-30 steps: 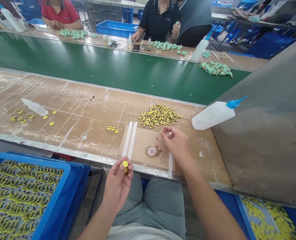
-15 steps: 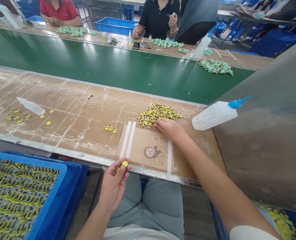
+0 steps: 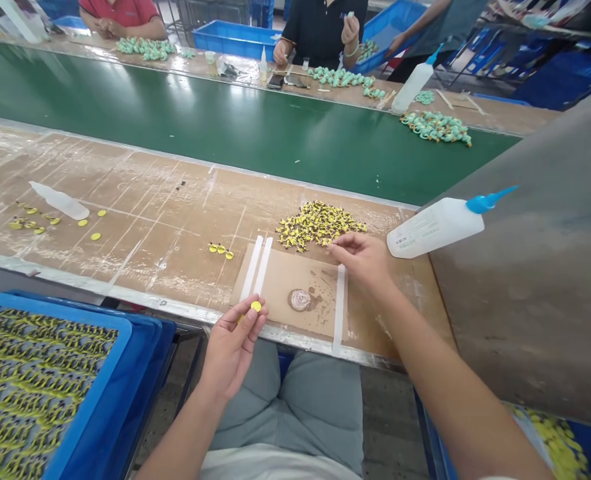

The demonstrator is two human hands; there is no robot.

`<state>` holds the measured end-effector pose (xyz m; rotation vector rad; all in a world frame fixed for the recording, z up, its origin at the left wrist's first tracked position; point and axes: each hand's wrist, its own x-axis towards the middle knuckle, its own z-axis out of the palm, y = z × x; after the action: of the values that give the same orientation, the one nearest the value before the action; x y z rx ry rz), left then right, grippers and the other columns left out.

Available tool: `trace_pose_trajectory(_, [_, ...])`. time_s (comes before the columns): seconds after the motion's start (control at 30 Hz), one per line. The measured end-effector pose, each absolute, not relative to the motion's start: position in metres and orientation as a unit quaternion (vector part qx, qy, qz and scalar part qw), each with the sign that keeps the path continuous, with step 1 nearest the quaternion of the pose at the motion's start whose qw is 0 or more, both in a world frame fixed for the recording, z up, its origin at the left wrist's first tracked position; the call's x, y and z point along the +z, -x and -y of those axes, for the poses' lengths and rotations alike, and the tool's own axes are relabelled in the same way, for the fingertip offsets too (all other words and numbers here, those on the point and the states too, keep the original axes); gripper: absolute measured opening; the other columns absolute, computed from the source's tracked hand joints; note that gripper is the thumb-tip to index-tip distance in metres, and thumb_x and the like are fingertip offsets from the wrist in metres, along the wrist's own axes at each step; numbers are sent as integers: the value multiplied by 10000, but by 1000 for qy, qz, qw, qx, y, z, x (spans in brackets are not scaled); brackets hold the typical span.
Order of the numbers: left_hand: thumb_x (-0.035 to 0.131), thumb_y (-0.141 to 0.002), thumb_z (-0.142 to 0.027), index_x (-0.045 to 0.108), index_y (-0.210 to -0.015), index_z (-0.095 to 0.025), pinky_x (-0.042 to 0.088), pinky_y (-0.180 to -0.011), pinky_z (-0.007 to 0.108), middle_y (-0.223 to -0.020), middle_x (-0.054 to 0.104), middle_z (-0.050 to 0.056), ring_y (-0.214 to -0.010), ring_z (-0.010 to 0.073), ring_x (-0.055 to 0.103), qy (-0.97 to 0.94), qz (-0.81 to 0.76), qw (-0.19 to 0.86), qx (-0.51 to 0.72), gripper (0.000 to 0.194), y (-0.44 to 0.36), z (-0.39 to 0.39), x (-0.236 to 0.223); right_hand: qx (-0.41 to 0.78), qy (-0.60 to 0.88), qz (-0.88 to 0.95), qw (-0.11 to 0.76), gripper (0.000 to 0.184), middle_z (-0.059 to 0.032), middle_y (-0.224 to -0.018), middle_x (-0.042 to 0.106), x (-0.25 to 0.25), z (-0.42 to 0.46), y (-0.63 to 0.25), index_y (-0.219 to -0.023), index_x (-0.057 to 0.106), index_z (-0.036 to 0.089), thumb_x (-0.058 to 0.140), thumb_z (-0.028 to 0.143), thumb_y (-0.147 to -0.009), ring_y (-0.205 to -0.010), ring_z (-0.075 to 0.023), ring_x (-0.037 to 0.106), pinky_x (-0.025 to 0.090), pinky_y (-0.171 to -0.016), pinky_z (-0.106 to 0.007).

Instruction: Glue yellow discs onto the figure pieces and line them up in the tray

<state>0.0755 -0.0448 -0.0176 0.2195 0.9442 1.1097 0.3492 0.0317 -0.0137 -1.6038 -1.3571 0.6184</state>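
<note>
My left hand (image 3: 235,343) is at the table's front edge, pinching a small round yellow disc (image 3: 256,307) between thumb and fingers. A bit more yellow shows lower down among those fingers. Over the right front side of a pile of small yellow-and-black pieces (image 3: 320,225), my right hand (image 3: 362,260) has thumb and forefinger brought together. Whatever they hold, if anything, is too small to make out. Between the hands lies a cardboard sheet (image 3: 280,277) with white tape strips, bearing a round whitish blob of paste (image 3: 300,300).
A white squeeze bottle (image 3: 435,228) with a blue nozzle leans right, by a grey metal panel (image 3: 525,267). Several yellow discs with dark parts (image 3: 220,249) lie left of the cardboard. A blue crate (image 3: 125,340) holds rows of yellow-and-black pieces. Co-workers sit beyond the green belt (image 3: 200,120).
My right hand reached left into the pile, then drew back right to its edge. My left hand rose slightly with the disc. Behind the far table, a person's arm and a blue crate came into view.
</note>
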Motion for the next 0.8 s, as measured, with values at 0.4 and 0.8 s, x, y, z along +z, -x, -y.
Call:
trace_pose_trajectory(0.4, [815,-723,-182,759,-988,-163,529,-608,120,-975,745,62,-716,69,673,-140,-357,753,535,271,-98,16,-32,215,559,514,614,126,-45,-897,740,-41,59,-276,-907,764,266,748,215,-793,-839,-192,704,588,-745,-360])
trace_pose_trajectory(0.8, [816,-719,-171,766,-978,-152,558,-733,147,-974,756,65,-799,105,714,-142,-359,758,526,265,-93,19,-34,141,585,546,583,158,-45,-848,750,-49,60,-270,-950,756,262,725,199,-808,-746,-193,687,579,-672,-364])
